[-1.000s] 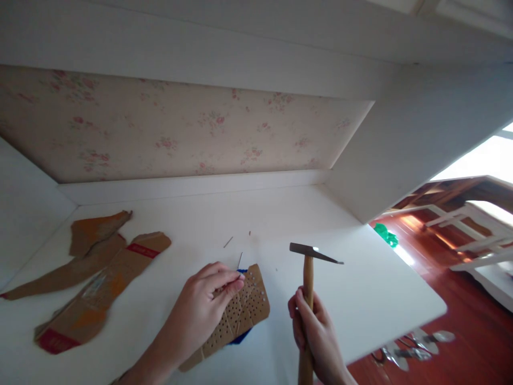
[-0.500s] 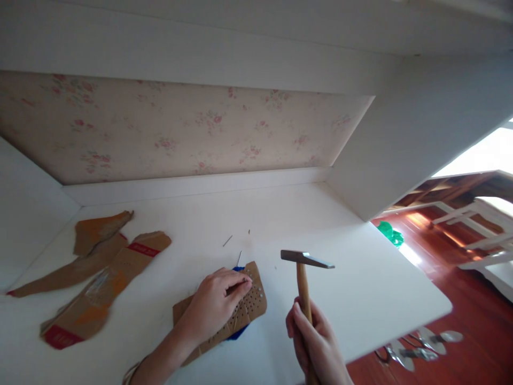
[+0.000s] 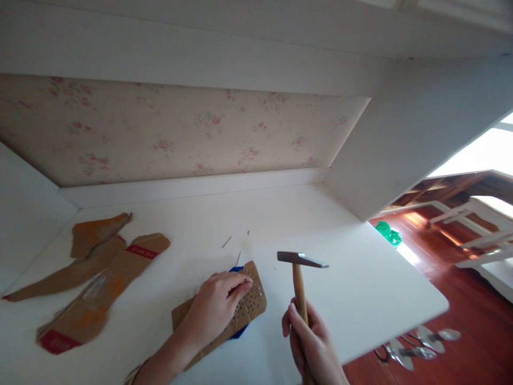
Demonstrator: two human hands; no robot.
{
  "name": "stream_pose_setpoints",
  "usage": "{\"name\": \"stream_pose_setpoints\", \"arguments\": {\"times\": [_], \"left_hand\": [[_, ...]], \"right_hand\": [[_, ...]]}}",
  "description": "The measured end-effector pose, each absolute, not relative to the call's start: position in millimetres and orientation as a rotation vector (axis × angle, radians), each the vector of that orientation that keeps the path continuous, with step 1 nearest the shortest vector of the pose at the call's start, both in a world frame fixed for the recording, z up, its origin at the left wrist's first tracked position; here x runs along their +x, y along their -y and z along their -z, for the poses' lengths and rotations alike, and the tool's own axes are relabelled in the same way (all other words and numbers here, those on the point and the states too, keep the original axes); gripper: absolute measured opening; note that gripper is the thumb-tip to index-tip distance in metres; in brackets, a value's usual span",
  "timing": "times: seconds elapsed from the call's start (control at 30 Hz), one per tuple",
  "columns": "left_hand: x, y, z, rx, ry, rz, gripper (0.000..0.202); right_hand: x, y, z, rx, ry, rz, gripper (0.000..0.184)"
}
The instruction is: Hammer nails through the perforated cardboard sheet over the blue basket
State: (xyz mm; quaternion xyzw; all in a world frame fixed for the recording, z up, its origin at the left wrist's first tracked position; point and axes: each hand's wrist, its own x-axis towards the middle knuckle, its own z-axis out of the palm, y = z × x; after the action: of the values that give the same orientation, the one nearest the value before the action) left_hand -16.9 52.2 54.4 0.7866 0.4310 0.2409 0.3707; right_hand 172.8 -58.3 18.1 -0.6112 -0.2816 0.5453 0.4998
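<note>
- Clock centred on the punched cardboard, 12 toward the wallpaper.
- Left hand point(image 3: 224, 299): over punched cardboard point(image 3: 253, 306), thumb and fingertips pinched. Can't tell if anything small is in the pinch.
- Right hand point(image 3: 310, 337): wrapped round the wooden handle of the hammer point(image 3: 300, 289), at 3. Metal head up, clear of the cardboard.
- Punched cardboard: flat, many dark holes, a few pale round dots at its 2 o'clock end.
- Blue material point(image 3: 240, 332): peeks past the cardboard edge at 1 and 4.
- Thin metal pin point(image 3: 239, 259): at 1, next to the blue edge. Second thin piece point(image 3: 226, 241): at 12, farther out, lying on the white surface point(image 3: 352, 283).
- Torn cardboard scraps point(image 3: 102, 299): at 9 to 10, well apart.
- Floral wallpaper point(image 3: 180, 128): at 12, behind the surface.
- Green item point(image 3: 388, 233): at 2, on the reddish floor point(image 3: 441, 283).
</note>
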Motion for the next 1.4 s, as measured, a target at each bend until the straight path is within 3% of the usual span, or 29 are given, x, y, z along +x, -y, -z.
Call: {"name": "stream_pose_setpoints", "arguments": {"times": [0.37,1.07,1.4], "left_hand": [[-11.1,-57.8,-66.9,1.978,-1.063,-0.655,0.020],[-0.2,-55.7,-44.1,2.048,-1.024,-0.753,0.016],[-0.1,-51.9,-47.1,2.076,-1.099,-0.676,0.023]], "right_hand": [[152.9,40.2,-7.6,-1.499,0.784,-1.246,0.041],[150.1,34.2,-1.4,-1.472,0.740,-1.290,0.040],[166.9,43.8,-46.5,-1.357,0.808,-1.486,0.048]]}}
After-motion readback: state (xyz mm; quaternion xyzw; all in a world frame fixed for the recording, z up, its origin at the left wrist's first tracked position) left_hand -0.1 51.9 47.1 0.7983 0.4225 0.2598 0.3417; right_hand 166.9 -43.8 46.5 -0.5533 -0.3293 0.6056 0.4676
